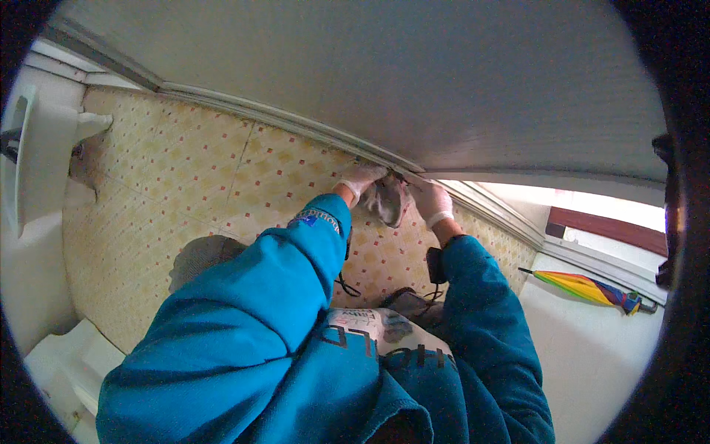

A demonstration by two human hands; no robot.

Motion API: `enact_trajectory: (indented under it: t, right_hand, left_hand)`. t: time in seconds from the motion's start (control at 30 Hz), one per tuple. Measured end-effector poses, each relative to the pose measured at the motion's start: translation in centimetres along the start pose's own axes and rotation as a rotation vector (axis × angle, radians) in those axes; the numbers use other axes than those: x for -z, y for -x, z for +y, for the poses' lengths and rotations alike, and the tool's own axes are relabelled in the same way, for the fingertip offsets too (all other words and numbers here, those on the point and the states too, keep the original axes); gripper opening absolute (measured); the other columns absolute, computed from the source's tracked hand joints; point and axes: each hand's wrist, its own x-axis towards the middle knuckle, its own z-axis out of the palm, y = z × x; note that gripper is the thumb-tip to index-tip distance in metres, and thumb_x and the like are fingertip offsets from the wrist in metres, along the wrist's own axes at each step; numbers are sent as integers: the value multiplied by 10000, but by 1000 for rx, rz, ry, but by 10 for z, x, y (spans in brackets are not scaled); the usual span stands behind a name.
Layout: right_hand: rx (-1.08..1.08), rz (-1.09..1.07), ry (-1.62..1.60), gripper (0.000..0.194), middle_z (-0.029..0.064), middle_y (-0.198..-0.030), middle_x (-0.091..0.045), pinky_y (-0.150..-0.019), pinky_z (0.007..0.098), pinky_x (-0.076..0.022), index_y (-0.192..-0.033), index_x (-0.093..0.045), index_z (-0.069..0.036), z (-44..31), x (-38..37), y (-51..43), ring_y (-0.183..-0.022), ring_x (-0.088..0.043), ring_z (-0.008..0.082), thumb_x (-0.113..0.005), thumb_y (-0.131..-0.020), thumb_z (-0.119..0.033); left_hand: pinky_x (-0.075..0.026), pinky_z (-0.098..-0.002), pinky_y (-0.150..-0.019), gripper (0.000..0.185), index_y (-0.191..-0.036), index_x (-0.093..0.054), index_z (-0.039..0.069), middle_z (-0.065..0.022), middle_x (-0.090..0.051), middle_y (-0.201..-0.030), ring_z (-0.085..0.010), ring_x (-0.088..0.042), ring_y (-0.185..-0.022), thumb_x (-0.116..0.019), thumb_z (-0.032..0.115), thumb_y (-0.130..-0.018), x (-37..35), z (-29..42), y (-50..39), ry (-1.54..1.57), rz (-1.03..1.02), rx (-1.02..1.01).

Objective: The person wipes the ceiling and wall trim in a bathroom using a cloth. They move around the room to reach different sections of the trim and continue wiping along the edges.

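Note:
Both hands wear thin whitish gloves and are down at the bottom rail of a large grey door panel [388,83]. My left hand [363,178] closes around a grey, soiled cloth [388,205], which hangs in folds over the floor. To the right of the cloth, my right hand [431,200] is bent at the rail's edge. A thin pale strip [411,177] reaches from its fingers towards the left hand; whether it is a tool or part of the rail is unclear. The fingertips of both hands are largely hidden.
Patterned vinyl flooring [266,183] spreads below the door. A pale threshold [488,213] runs along the opening at right. Beside it, a folded rainbow umbrella [588,288] lies against the white wall [588,355]. White fixtures line the left side, including a boxy one [83,361] at lower left.

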Motion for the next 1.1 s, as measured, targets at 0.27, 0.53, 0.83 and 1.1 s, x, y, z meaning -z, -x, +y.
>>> enact_trajectory:
  t: [0.27, 0.53, 0.83, 1.1]
  right_hand:
    - [82, 2, -94, 333, 56, -1211, -492, -904, 388, -381, -1165, -497, -314, -81, -15, -41, -1089, -470, 291, -388, -863, -404]
    - [113, -7, -56, 337, 75, -1198, -501, -889, 395, -392, -1159, -502, -312, -89, -13, -44, -1065, -490, 301, -359, -867, -400]
    - [308, -159, -89, 354, 57, -1062, -585, -683, 390, -490, -1197, -484, -259, -76, -19, -53, -818, -604, 251, -413, -854, -301]
    - [471, 11, -206, 310, 10, -1098, -576, -804, 321, -451, -1138, -540, -246, -84, -27, -56, -918, -574, 206, -486, -834, -276]
  left_hand:
    - [-361, -328, -905, 421, -1182, -477, 53, -91, -482, -1224, -245, -449, -1114, -398, 329, -874, 79, 11, 39, -263, 282, 108]
    - [-384, -321, -853, 400, -1132, -506, 49, -102, -522, -1151, -242, -488, -1020, -445, 329, -853, 96, -20, 30, -104, 448, 104]
    - [-372, -311, -870, 349, -1104, -515, 52, -98, -518, -1140, -240, -484, -1017, -470, 281, -845, 109, -7, 40, 59, 377, 151]
    - [-271, -354, -974, 325, -1108, -515, 97, -47, -452, -1221, -233, -360, -1168, -517, 265, -830, 108, -13, 33, -41, 552, -26]
